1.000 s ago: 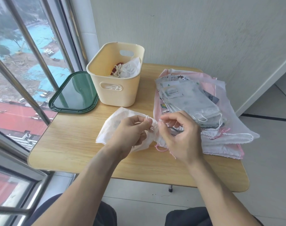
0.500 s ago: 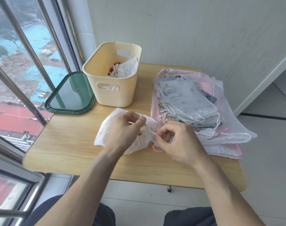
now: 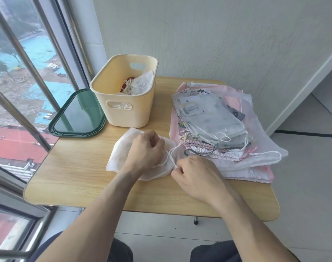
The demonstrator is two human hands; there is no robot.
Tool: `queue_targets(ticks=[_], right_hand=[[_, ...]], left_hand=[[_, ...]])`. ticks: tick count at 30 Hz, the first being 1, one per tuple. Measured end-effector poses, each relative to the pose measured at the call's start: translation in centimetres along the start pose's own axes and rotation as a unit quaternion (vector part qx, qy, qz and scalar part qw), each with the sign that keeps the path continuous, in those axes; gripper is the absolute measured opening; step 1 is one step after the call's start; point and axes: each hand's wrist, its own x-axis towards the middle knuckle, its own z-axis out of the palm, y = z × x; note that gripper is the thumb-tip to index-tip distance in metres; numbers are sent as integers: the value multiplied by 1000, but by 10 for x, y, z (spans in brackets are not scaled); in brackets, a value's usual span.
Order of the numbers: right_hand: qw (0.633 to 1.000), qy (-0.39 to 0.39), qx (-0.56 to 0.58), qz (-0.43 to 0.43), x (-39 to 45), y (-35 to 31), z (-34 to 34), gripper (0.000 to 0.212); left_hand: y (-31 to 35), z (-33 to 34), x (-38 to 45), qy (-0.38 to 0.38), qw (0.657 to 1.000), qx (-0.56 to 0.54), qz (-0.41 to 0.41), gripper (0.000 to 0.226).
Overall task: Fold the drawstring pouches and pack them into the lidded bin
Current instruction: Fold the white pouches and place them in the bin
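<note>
1. White pouch flat on wooden table, near edge, just in front of cream bin; partly covered by left hand.
2. Head view, writing: pale label on top of pouch stack and dark tag at its right side, both printed but too blurred to read.
3. Left hand: fingers curled, gripping gathered mouth of pouch, knuckles toward bin.
4. Right hand: fingers curled into a loose fist, pinching white cord drawn taut between both hands.
5. Fingertips of both hands tucked under, hidden from camera.
6. Bin open, lid off; pale pouches and something red inside, mostly hidden by rim; more fabric seen through front handle slot.
7. Green lid flat left of bin, overhanging table edge toward window.
8. Stack right of white pouch, touching neither hand; lower layers pink and white, edges cut off under upper ones.
</note>
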Motion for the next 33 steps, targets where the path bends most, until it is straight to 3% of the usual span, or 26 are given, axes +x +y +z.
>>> queue_targets(ticks=[12,18,22,25,27,30,33], right_hand=[[995,-64,70,-36,-3,13,-16,34],[989,-63,134,-16,1,16,-15,42],[972,50,220,61,3,28,-13,28],[941,195,268,59,6,29,-10,26],[928,220,295,51,9,24,-6,24],[943,179,276,56,9,19,-5,23],[962,71,259,42,3,18,-16,25]], left_hand=[[-6,4,0,29,990,96,99,17],[-1,0,-1,20,991,108,80,20],[7,-10,-9,3,979,190,71,21],[5,-8,-14,-26,985,150,81,24],[3,-3,-15,-35,984,144,98,26],[2,-3,-13,-3,983,137,123,27],[-1,-7,-8,57,985,107,122,29]])
